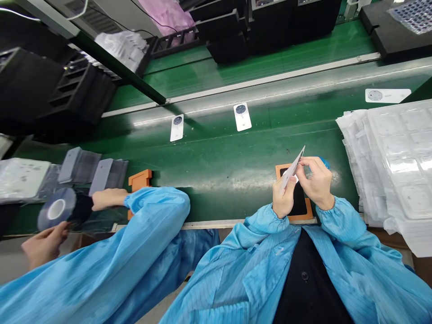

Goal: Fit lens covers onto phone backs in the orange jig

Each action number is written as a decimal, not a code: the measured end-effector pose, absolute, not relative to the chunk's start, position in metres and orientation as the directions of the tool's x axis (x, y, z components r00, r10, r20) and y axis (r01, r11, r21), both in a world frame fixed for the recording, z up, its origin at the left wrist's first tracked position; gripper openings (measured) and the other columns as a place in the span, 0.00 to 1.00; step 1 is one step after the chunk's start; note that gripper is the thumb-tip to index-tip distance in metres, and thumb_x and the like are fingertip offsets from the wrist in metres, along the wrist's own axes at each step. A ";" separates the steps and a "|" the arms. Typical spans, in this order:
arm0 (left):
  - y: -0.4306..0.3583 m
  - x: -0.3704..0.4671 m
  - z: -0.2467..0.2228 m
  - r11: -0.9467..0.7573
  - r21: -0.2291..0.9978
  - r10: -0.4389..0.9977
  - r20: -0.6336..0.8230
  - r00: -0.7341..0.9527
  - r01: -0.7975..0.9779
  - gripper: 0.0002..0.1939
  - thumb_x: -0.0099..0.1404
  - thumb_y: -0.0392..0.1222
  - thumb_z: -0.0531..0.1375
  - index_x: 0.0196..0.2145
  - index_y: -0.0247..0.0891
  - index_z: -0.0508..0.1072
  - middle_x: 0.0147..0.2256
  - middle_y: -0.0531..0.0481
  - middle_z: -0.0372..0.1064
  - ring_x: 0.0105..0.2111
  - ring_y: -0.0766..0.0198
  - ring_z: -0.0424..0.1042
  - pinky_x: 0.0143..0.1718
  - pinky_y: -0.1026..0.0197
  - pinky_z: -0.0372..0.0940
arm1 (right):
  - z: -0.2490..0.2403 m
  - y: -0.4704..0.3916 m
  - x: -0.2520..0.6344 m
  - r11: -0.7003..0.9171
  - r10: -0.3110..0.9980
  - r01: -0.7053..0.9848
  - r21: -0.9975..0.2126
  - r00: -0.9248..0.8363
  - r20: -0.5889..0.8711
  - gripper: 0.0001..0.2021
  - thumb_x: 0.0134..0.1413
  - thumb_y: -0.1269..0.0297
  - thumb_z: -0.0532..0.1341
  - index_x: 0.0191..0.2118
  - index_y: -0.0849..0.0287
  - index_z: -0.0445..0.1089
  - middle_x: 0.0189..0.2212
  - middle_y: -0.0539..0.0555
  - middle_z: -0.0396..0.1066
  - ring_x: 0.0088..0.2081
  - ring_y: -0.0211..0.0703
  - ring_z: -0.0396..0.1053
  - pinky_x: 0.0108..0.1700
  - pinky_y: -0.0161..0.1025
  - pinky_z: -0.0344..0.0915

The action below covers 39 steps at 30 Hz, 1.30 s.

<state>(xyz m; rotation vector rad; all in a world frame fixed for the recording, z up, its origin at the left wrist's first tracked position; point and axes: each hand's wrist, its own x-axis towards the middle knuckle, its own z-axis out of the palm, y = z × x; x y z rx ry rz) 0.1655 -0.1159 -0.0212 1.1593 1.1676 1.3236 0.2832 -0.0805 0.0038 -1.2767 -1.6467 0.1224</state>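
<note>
My left hand (283,198) grips a thin white panel (292,170), tilted up on edge. It resembles the white panels with a round dark camera area that lie on the green surface. Fingers of my right hand (315,180) are pinched at the panel's upper right edge; whether they hold a film or the panel itself cannot be made out. Below both hands sits an orange frame fixture (305,216) with a black inset (299,200), partly covered by my hands. A small blue thing (324,162) shows behind my right hand.
White panels (242,117) lie across the green belt (202,157). Stacked clear plastic trays (398,166) stand at right. At left, a co-worker's hands (47,243) hold a tape roll (57,209) near grey sheets (104,173) and another orange fixture (140,180). A metal post (118,67) slants across.
</note>
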 end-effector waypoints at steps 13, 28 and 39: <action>-0.076 0.097 -0.014 0.236 0.757 0.929 -0.360 -0.088 -0.609 0.25 0.71 0.49 0.63 0.62 0.38 0.70 0.54 0.39 0.77 0.52 0.51 0.79 0.62 0.41 0.69 | -0.032 -0.056 0.382 -0.345 0.935 0.812 -0.472 0.341 -0.097 0.07 0.49 0.66 0.64 0.23 0.56 0.69 0.22 0.52 0.70 0.28 0.45 0.66 0.35 0.42 0.59; -0.109 0.090 -0.025 -0.765 0.328 0.643 0.328 0.692 0.554 0.22 0.77 0.32 0.48 0.65 0.32 0.64 0.63 0.37 0.68 0.68 0.55 0.62 0.68 0.51 0.65 | 0.000 -0.114 0.330 0.723 0.665 0.664 -0.191 -0.595 0.451 0.18 0.66 0.78 0.55 0.57 0.62 0.71 0.51 0.62 0.77 0.51 0.52 0.76 0.51 0.48 0.74; -0.107 0.091 -0.040 -0.552 0.692 0.763 0.195 0.616 0.466 0.21 0.76 0.34 0.48 0.62 0.40 0.69 0.63 0.40 0.68 0.68 0.55 0.61 0.69 0.49 0.61 | -0.016 -0.109 0.337 0.699 0.709 0.677 -0.229 -0.616 0.344 0.18 0.69 0.76 0.54 0.56 0.58 0.74 0.51 0.58 0.78 0.53 0.50 0.76 0.55 0.47 0.75</action>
